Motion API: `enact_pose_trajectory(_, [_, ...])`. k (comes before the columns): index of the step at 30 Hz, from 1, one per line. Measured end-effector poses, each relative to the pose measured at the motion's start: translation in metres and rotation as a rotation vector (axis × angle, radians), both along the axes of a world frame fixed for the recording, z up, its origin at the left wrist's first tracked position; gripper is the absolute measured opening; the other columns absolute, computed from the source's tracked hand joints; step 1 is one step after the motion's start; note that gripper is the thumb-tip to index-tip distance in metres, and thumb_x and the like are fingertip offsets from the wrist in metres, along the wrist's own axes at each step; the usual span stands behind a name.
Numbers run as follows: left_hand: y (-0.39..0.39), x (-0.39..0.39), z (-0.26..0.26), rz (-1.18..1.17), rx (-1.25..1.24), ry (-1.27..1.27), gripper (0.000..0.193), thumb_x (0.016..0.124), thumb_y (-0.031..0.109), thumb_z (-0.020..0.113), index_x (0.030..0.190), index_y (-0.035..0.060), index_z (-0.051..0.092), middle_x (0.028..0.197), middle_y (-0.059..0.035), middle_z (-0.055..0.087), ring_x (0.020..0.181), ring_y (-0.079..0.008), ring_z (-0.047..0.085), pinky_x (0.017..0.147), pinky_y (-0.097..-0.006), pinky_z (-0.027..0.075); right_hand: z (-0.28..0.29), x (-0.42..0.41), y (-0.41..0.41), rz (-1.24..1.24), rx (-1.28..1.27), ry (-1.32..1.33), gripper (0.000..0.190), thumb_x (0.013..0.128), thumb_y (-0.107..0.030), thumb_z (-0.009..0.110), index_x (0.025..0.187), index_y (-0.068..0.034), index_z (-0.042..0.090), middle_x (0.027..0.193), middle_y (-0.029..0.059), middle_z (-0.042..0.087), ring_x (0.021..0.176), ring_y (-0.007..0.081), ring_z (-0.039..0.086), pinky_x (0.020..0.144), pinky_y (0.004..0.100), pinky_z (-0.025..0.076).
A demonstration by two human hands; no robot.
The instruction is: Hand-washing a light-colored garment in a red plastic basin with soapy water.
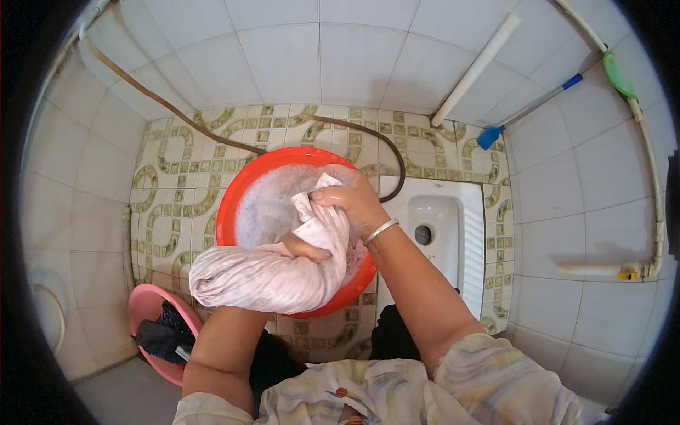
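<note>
A pale pink, wet-looking cloth (265,279), bunched into a thick roll, is held above a red plastic basin (226,218). My right hand (348,199), with a silvery bangle (381,231) at the wrist, grips the cloth's upper end. My left hand (308,248) is mostly covered by the fabric; its thumb side shows, pressed against the cloth near the bend. The roll's other end drapes over my left forearm. White suds (265,191) and soaked fabric fill the basin, though the cloth hides part of them.
To the right lies a white squat toilet (473,234). A brown hose (393,143) curves behind the basin. At lower left, a pink basin (146,297) holds dark clothes (159,337). A blue-headed brush (490,137) leans in the far right corner, near a white pipe (478,69).
</note>
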State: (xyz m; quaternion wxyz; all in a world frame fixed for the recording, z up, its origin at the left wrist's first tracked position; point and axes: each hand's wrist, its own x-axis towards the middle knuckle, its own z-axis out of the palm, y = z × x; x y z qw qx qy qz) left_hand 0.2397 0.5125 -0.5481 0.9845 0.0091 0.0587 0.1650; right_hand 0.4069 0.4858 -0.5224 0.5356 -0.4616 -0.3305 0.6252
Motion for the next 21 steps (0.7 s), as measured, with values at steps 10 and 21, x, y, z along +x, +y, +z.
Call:
enact_pose_trajectory(10, [-0.051,-0.037,-0.027,0.112,0.565,0.435,0.088,0.059,0.005,0.074,0.132,0.0035,0.025,0.122,-0.0157,0.041,0.111,-0.0236,0.042,0.092,-0.0344,0.035,-0.057,-0.031,-0.013,-0.065,-0.121,-0.875,0.026,0.059,-0.012,0.059,0.082,0.000,0.054,0.083,0.0192,0.059,0.082,0.0351,0.057,0.075,0.0411,0.044])
enact_pose_trajectory(21, [-0.027,0.012,-0.030,0.300,0.943,0.618,0.105,0.053,0.004,0.080,0.136,0.0023,0.016,0.121,-0.0134,0.043,0.111,-0.0175,0.042,0.093,-0.0307,0.032,-0.051,-0.027,-0.008,-0.082,-0.257,0.623,0.037,0.077,-0.028,0.054,0.098,0.002,0.050,0.086,0.0094,0.057,0.074,0.0187,0.056,0.066,0.0294,0.047])
